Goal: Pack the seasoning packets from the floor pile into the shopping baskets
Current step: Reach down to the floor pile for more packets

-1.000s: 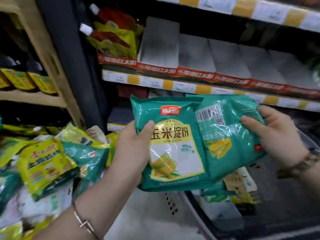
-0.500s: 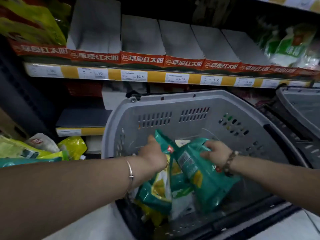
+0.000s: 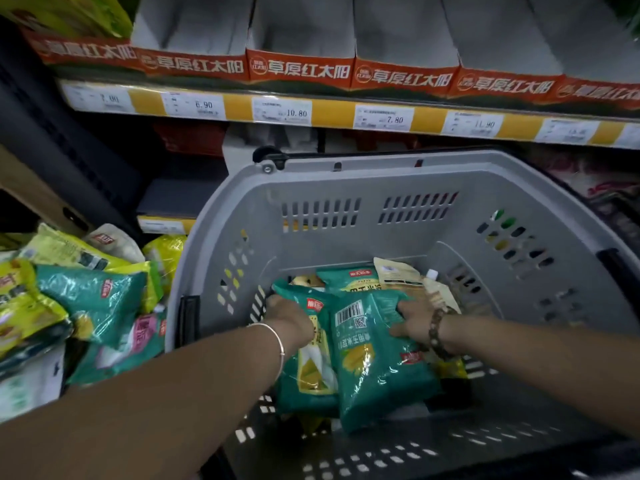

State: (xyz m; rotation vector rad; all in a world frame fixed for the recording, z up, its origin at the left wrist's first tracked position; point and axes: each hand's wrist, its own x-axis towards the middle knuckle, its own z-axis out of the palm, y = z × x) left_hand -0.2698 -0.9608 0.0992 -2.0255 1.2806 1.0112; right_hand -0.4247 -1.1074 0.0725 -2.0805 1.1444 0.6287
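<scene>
The pile [image 3: 86, 306] is lying just left of the basket [image 3: 214, 271] and could slump if the basket gets nudged. Inside, the left hand [image 3: 287, 320] is gripping a teal packet [image 3: 311, 372]. The right hand [image 3: 415, 323] is pressing flat-fingered on the barcode packet [image 3: 374, 372]. Both are resting on a lumpy heap and might slide forward once released. Shelf trays [image 3: 298, 69] are showing 草原红太阳 — the tags [image 3: 282, 111] are reading 7.00, 6.90, 10.80, 7.80, 11.90.

grey basket [image 3: 346, 188], teal packets [image 3: 377, 375] inside
</scene>
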